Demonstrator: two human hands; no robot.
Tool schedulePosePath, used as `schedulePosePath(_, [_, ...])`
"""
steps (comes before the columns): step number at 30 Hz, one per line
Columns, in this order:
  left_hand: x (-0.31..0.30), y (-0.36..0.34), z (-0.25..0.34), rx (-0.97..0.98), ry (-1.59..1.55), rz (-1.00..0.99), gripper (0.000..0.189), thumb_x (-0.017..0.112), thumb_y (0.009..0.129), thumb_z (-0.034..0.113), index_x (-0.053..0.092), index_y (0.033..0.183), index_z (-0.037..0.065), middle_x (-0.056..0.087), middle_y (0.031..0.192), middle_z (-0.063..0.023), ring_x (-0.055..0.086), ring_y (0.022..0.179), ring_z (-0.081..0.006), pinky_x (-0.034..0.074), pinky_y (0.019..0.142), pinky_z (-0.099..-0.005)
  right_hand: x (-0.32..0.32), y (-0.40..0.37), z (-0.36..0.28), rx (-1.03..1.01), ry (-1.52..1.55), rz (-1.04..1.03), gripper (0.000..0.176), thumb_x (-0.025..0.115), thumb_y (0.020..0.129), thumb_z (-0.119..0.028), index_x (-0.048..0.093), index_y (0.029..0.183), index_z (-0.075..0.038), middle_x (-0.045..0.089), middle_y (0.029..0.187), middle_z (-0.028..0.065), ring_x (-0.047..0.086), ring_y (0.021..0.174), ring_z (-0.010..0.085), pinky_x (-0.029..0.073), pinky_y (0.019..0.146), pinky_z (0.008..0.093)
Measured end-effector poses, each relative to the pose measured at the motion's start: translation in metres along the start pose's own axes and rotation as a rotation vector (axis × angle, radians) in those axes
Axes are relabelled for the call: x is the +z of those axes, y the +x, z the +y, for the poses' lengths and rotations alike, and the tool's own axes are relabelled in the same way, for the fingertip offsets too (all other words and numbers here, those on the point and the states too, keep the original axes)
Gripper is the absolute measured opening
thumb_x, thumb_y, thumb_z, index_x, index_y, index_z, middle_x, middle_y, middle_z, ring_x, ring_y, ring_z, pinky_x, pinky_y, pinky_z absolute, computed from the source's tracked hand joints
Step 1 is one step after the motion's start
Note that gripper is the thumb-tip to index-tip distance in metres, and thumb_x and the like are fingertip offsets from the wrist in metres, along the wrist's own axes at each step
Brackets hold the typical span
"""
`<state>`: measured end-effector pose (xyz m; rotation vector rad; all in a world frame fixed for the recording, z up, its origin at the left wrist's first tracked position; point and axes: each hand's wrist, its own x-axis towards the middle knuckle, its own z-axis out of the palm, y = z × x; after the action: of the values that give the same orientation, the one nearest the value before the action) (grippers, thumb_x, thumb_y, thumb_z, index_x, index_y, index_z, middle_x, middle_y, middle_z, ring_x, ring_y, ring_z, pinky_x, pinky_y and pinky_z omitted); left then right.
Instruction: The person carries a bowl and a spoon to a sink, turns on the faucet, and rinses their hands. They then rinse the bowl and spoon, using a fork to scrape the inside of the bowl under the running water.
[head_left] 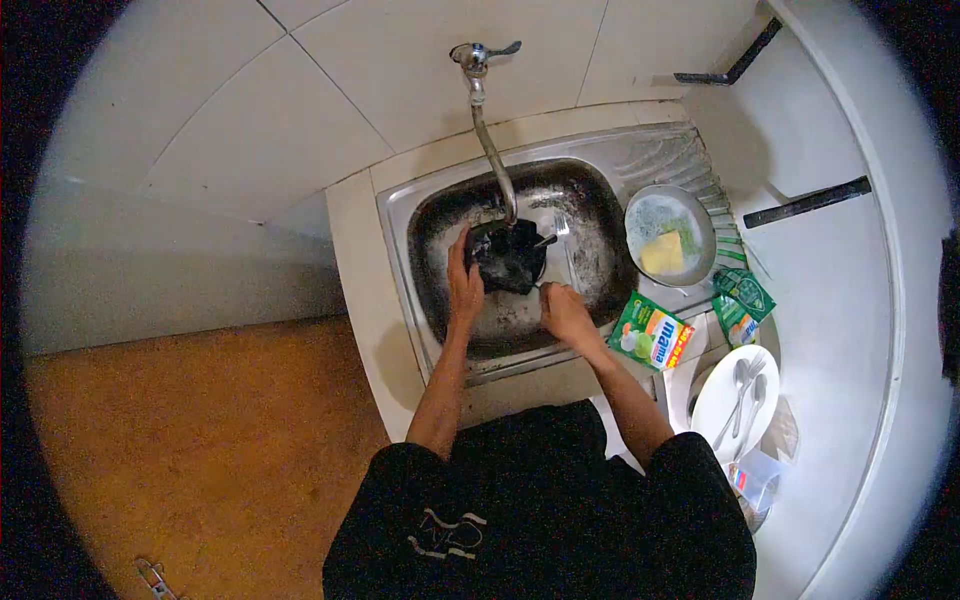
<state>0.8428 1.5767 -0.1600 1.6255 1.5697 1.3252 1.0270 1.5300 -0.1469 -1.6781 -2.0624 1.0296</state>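
Under the faucet's spout, my left hand (pixel 465 280) grips the left edge of a black dish (pixel 508 258), its fingers along the rim. The dish is tilted over the sink basin (pixel 430 305), and a short dark handle sticks out at its right side. My right hand (pixel 566 315) is closed just off the dish's lower right edge. I cannot tell what its fingers hold, as only a small pale bit shows at the fingertips. A fork (pixel 562 228) lies in the basin to the right of the dish.
A curved faucet (pixel 490 145) rises behind the sink. On the drainboard sits a round pan (pixel 640 215) with suds and a yellow sponge (pixel 662 254). Green packets (pixel 650 330) lie at the right, near a white plate (pixel 712 400) bearing cutlery.
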Motion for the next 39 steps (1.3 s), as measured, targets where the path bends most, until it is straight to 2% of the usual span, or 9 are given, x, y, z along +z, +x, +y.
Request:
schedulePosePath(9, [0.005,0.002,0.014,-0.010,0.044,0.006,0.062,0.037,0.067,-0.012,0.038,0.125,0.011,0.044,0.104,-0.0177,0.045,0.097,-0.0319,0.035,0.088,-0.0352,0.007,-0.011,0.001,-0.005,0.009,0.085,0.018,0.050,0.071,-0.005,0.044,0.087,0.002,0.049,0.074,0.0246,0.047,0.072,0.0426,0.037,0.065,0.0485])
schedulePosePath(11, [0.002,0.004,0.018,-0.077,0.052,-0.013,0.062,0.038,0.067,-0.012,0.038,0.125,0.010,0.045,0.104,-0.0176,0.045,0.099,-0.0323,0.034,0.088,-0.0358,0.009,-0.003,0.020,-0.186,-0.011,0.200,0.016,0.049,0.071,-0.003,0.044,0.085,0.002,0.049,0.074,0.0238,0.047,0.071,0.0426,0.037,0.063,0.0489])
schedulePosePath(14, [0.007,0.006,0.011,0.142,0.118,0.040,0.061,0.038,0.067,-0.013,0.039,0.124,0.010,0.046,0.104,-0.0177,0.045,0.099,-0.0326,0.034,0.088,-0.0361,0.020,-0.004,0.011,0.021,-0.122,0.115,0.012,0.049,0.073,-0.004,0.046,0.083,0.002,0.049,0.073,0.0224,0.047,0.070,0.0421,0.036,0.062,0.0486])
schedulePosePath(19, [0.006,0.004,0.016,-0.012,0.043,0.084,0.058,0.036,0.067,-0.010,0.041,0.122,0.008,0.047,0.105,-0.0172,0.046,0.099,-0.0318,0.034,0.089,-0.0347,0.020,-0.003,0.000,0.003,0.120,0.037,0.011,0.049,0.075,-0.007,0.050,0.083,0.001,0.053,0.075,0.0236,0.050,0.076,0.0424,0.038,0.064,0.0483])
schedulePosePath(21, [0.004,0.002,0.016,-0.029,0.014,0.079,0.058,0.036,0.067,-0.009,0.041,0.122,0.007,0.048,0.105,-0.0169,0.046,0.099,-0.0315,0.034,0.089,-0.0342,-0.005,0.003,-0.016,0.155,0.071,0.104,0.010,0.049,0.074,-0.006,0.051,0.081,0.001,0.054,0.077,0.0243,0.051,0.076,0.0423,0.040,0.064,0.0474])
schedulePosePath(24, [0.009,0.001,0.002,0.002,0.076,0.056,0.058,0.037,0.066,-0.008,0.041,0.122,0.007,0.048,0.104,-0.0167,0.047,0.098,-0.0308,0.034,0.088,-0.0339,0.007,-0.004,-0.020,0.075,0.033,-0.052,0.009,0.050,0.073,-0.006,0.051,0.079,0.001,0.054,0.075,0.0246,0.051,0.074,0.0417,0.040,0.064,0.0472])
schedulePosePath(28, [0.010,-0.002,0.004,0.005,0.019,0.054,0.058,0.038,0.065,-0.009,0.042,0.122,0.007,0.047,0.103,-0.0174,0.047,0.095,-0.0307,0.035,0.087,-0.0340,0.006,0.001,-0.006,0.106,0.015,0.115,0.011,0.051,0.069,-0.003,0.049,0.079,0.002,0.053,0.072,0.0238,0.051,0.073,0.0414,0.040,0.063,0.0484])
schedulePosePath(36, [0.006,0.004,0.013,-0.067,0.042,-0.002,0.058,0.039,0.065,-0.008,0.042,0.121,0.007,0.047,0.102,-0.0178,0.046,0.096,-0.0314,0.034,0.088,-0.0343,0.018,-0.007,0.004,-0.006,-0.063,0.041,0.008,0.048,0.071,-0.004,0.048,0.077,0.001,0.051,0.072,0.0252,0.049,0.069,0.0429,0.039,0.061,0.0487])
schedulePosePath(39, [0.007,0.006,0.005,0.079,0.048,0.041,0.058,0.041,0.065,-0.007,0.042,0.121,0.007,0.047,0.099,-0.0178,0.047,0.093,-0.0320,0.034,0.087,-0.0350,0.008,-0.007,-0.014,0.005,0.007,0.062,0.007,0.047,0.071,-0.003,0.048,0.077,0.002,0.051,0.074,0.0258,0.048,0.069,0.0438,0.038,0.061,0.0493])
